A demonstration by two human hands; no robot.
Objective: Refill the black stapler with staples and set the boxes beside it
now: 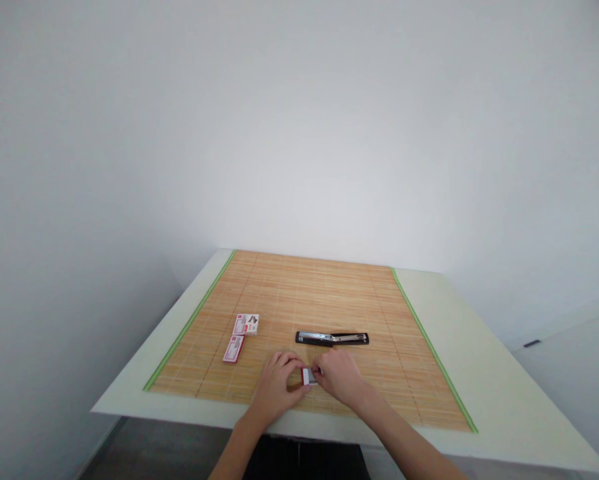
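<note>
Near the front of the bamboo mat, my left hand [278,385] holds a small red and white staple box [306,377] between thumb and fingers. Grey staples [313,378] show at the box's right side. My right hand [340,377] is closed there, its fingertips pinching at the staples; the fingers partly hide them. Just beyond my hands lies a black stapler [332,339], swung wide open and flat, its metal parts facing up.
Left of my hands lie a white and red box with a stapler picture [246,325] and a second red and white box [233,349], almost touching. The green-edged bamboo mat [319,287] covers the middle of a white table [479,360]. Walls stand behind and at both sides.
</note>
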